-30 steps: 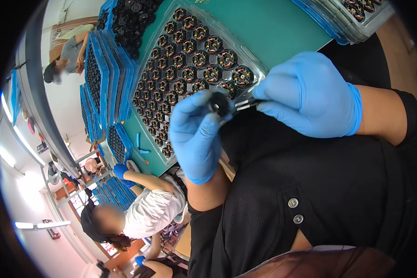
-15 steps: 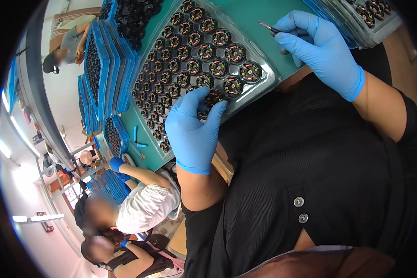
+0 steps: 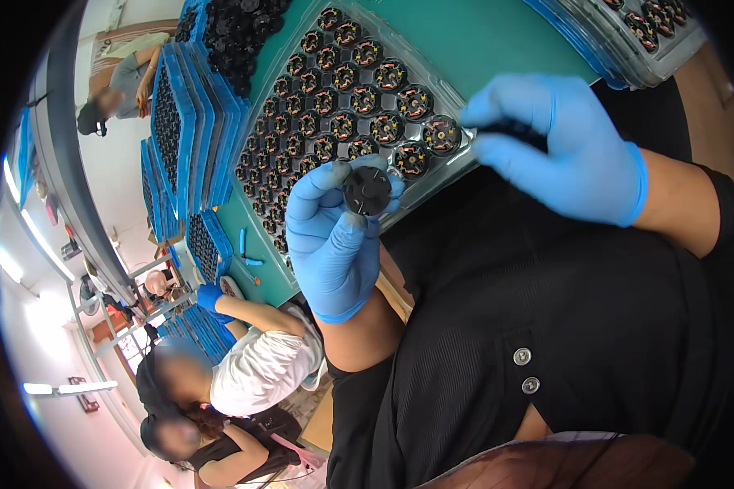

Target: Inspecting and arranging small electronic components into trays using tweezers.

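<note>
My left hand (image 3: 330, 253) pinches a black round part (image 3: 367, 192) between thumb and fingers, its smooth, disc-like face turned up. It is lifted over the near edge of a clear plastic tray (image 3: 426, 181). Rows of round black parts with red and yellow pieces (image 3: 413, 159) sit in the tray's pockets. To the right, beyond the tray's corner, my right hand (image 3: 567, 155) is closed around a thin dark tool (image 3: 510, 130). Blur and the fingers hide most of that tool, so its kind does not show. Both hands wear blue gloves.
A green tabletop (image 3: 465, 45) lies under the tray. Stacked blue trays (image 3: 208, 122) and a heap of black parts (image 3: 240, 41) stand at left. Another tray stack (image 3: 661, 61) is at far right. Blue-handled cutters (image 3: 245, 248) lie near other people working at left.
My left hand has raised the round part from the tray and turned its smooth face up. My right hand has come lower, toward the tray's corner, with the tool.
</note>
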